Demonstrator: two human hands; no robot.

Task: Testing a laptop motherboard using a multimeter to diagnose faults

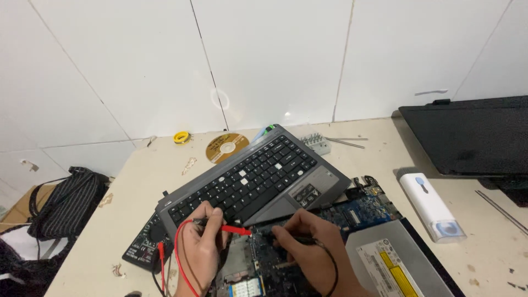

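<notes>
My left hand (199,247) grips a red test probe (234,230) whose red lead loops down over my wrist. My right hand (308,242) pinches a black test probe (278,235), its black lead curving behind the hand. Both tips meet over the blue circuit board (360,212) of an opened laptop. A grey keyboard panel (256,179) with a few keys missing lies tilted across the laptop, just beyond my fingers. A black multimeter (144,246) sits left of my left hand, partly under the keyboard panel.
A silver optical drive (396,264) sits at the lower right. A white box-shaped device (432,206), a closed black laptop (467,137), a gold disc (225,147), a yellow tape roll (182,137) and a screwdriver bit holder (317,143) lie around. A striped bag (66,203) hangs off the table's left.
</notes>
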